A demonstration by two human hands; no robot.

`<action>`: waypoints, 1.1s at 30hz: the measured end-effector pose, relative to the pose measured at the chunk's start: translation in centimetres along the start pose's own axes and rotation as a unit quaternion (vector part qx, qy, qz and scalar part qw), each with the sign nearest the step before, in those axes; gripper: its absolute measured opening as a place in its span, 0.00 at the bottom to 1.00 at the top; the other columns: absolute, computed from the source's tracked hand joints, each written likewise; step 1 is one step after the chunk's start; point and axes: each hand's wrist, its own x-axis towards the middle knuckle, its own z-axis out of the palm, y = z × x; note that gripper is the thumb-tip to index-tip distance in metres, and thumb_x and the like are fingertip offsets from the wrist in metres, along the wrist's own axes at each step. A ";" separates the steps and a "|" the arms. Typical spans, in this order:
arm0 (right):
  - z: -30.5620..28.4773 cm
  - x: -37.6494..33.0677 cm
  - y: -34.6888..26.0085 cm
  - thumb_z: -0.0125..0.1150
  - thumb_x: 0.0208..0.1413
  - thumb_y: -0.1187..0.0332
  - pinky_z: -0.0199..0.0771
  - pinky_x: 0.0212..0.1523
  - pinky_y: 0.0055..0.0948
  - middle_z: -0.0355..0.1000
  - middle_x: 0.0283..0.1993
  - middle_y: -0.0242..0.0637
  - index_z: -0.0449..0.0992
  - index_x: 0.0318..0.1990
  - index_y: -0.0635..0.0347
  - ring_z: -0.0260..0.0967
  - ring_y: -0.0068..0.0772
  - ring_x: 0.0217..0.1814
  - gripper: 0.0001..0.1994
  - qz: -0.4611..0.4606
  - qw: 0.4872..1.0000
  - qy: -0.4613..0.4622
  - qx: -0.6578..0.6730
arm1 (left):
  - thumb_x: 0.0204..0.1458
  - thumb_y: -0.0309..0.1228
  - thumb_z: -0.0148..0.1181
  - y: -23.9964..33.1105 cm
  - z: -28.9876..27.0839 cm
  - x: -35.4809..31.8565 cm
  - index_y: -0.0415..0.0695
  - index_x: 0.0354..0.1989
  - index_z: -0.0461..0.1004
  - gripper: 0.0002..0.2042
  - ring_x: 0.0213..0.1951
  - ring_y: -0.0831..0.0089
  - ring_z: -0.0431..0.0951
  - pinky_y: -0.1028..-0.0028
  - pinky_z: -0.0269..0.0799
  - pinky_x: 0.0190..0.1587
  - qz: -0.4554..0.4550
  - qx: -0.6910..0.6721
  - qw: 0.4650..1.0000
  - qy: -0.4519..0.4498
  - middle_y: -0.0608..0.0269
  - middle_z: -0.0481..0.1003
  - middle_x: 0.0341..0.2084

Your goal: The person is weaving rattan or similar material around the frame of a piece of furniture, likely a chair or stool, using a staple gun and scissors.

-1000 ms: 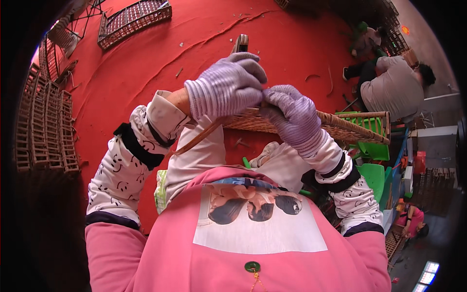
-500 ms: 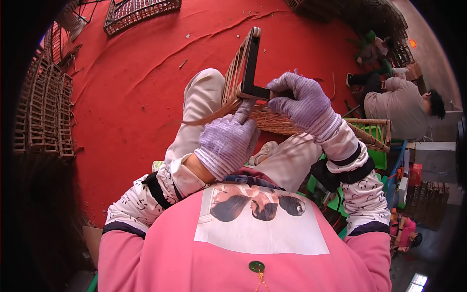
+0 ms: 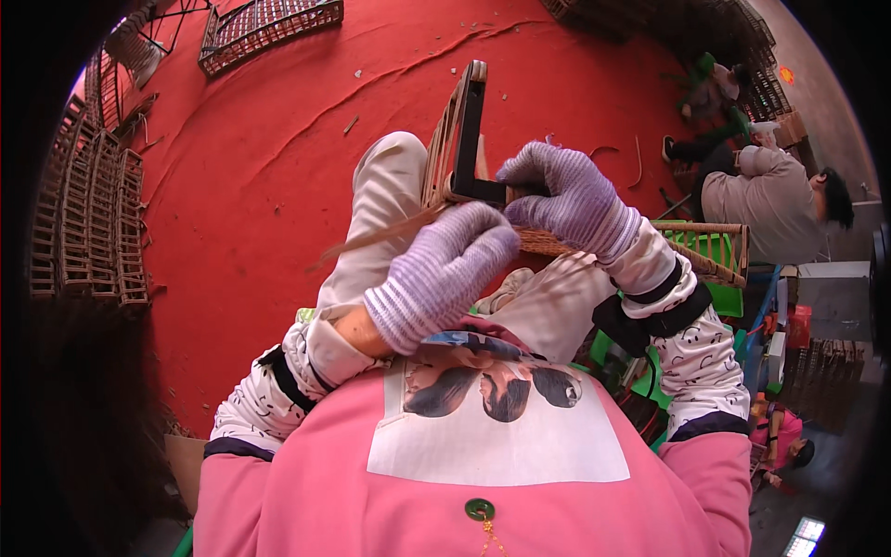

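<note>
A partly woven wicker basket (image 3: 444,153) with a black frame bar (image 3: 471,125) stands tilted across my lap. My right hand (image 3: 571,200), in a lilac knitted glove, is closed on the basket's frame, thumb and fingers at the end of the short black bar. My left hand (image 3: 444,274), gloved alike, lies just below the black corner with its fingers bent together. What those fingers hold is hidden. A flat tan strip (image 3: 380,234) trails leftward from the corner over my knee. Another tan piece rises just behind the corner.
Stacked wicker baskets (image 3: 93,213) line the left side, and another basket (image 3: 269,32) lies on the red floor covering (image 3: 251,186) ahead. To the right a long wicker piece (image 3: 710,251) rests by green plastic items. Several people sit at the right, the nearest a person in beige (image 3: 766,200).
My left hand has drawn its extended finger back from the corner and curled it in. My right hand and the basket have shifted slightly left. The strip's tail has swung lower.
</note>
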 end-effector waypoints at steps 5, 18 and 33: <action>-0.3 -0.8 0.4 0.64 0.44 0.77 0.72 0.41 0.28 0.73 0.36 0.38 0.68 0.41 0.64 0.71 0.29 0.38 0.15 -0.076 0.986 0.071 -0.131 | 0.50 0.22 0.53 5.3 -0.8 -1.5 0.41 0.32 0.67 0.02 0.28 0.82 0.66 0.79 0.65 0.31 -0.021 0.047 0.995 -0.090 0.69 0.68 0.25; 3.2 -2.6 2.0 0.67 0.38 0.64 0.71 0.27 0.38 0.69 0.27 0.40 0.71 0.39 0.55 0.71 0.44 0.26 0.18 -0.162 0.921 0.298 -0.190 | 0.43 0.27 0.61 2.0 -3.7 16.1 0.43 0.28 0.68 0.07 0.23 0.81 0.69 0.78 0.66 0.25 0.140 0.370 0.917 0.047 0.69 0.68 0.19; 2.5 -1.7 0.8 0.63 0.44 0.66 0.72 0.33 0.37 0.71 0.36 0.40 0.77 0.38 0.55 0.71 0.46 0.34 0.12 -0.128 0.938 0.224 -0.233 | 0.47 0.35 0.58 0.3 -3.2 17.2 0.48 0.35 0.68 0.09 0.30 0.60 0.76 0.65 0.71 0.34 0.223 0.363 0.902 0.071 0.61 0.74 0.25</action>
